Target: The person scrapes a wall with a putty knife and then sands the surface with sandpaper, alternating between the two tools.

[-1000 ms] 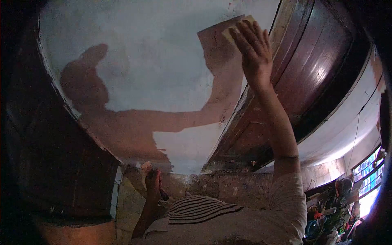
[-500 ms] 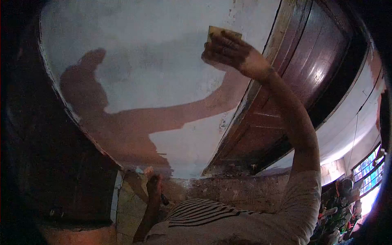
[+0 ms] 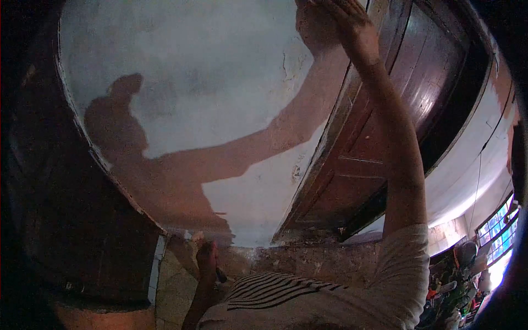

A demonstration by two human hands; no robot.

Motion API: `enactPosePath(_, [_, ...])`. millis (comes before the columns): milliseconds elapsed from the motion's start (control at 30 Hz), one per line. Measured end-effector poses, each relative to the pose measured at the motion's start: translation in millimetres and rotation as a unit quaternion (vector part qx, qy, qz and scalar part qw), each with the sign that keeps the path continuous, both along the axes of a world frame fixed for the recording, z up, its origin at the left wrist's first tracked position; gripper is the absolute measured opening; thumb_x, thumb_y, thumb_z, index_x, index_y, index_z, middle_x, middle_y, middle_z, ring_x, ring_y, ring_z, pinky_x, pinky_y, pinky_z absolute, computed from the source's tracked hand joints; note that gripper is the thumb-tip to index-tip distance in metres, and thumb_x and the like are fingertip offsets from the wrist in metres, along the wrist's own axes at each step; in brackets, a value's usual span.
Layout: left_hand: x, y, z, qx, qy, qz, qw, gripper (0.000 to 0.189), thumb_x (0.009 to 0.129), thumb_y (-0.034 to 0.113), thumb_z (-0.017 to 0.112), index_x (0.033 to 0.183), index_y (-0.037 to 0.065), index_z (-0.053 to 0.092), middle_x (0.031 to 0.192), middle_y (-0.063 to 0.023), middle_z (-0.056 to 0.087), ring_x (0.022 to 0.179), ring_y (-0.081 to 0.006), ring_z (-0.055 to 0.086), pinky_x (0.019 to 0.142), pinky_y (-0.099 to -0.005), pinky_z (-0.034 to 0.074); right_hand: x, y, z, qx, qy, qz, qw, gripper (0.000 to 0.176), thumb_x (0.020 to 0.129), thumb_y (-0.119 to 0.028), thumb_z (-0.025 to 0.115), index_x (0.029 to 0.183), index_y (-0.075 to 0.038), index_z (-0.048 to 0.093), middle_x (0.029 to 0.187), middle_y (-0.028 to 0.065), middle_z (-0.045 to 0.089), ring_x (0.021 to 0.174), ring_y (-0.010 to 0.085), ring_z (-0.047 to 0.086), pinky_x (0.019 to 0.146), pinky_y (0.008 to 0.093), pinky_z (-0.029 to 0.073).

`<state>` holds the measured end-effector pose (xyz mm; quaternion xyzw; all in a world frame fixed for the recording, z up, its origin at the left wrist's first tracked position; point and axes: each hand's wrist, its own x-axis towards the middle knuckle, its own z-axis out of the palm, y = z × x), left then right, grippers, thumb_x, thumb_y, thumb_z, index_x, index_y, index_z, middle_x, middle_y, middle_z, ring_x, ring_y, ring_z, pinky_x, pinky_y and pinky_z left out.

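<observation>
My right hand [image 3: 344, 25] reaches up to the top edge of the view, its fingers laid against the pale wall [image 3: 220, 71]. The tan piece of sandpaper seen under those fingers a moment ago is out of sight, past the frame edge or behind the hand. Low and to the left, my left hand [image 3: 206, 256] is closed around a tool with a dark handle [image 3: 221, 275]; its other end is too dim to make out. My arm's shadow [image 3: 214, 151] stretches across the wall.
A dark brown wooden door [image 3: 407, 93] in a worn frame stands right of the wall panel. A dark surface [image 3: 82, 220] fills the left side. Farther right are a barred window [image 3: 498, 228] and a cluttered heap of things [image 3: 456, 286].
My right hand has slid up and slightly right along the wall, so the sandpaper no longer shows. My left hand stays low, almost where it was.
</observation>
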<state>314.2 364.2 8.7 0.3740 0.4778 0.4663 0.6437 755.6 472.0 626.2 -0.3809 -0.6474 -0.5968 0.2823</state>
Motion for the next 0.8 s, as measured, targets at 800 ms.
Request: enactPosePath(800, [2.8,-24.8,58.7,0.018,0.033,0.05,0.998,0.029,0.097,0.034,0.064,0.084,0.008,0.061,0.063,-0.002,0.054,0.048,-0.0122,0.051,0.045,-0.0317,0.041,-21.3,28.8,-21.3,-0.042,-0.222,0.058,0.972,0.034,0.1,-0.021,0.05,0.129,-0.009,0.062,0.123,0.0162,0.066,0.109,0.0329,0.066,0.089,0.0407,0.055])
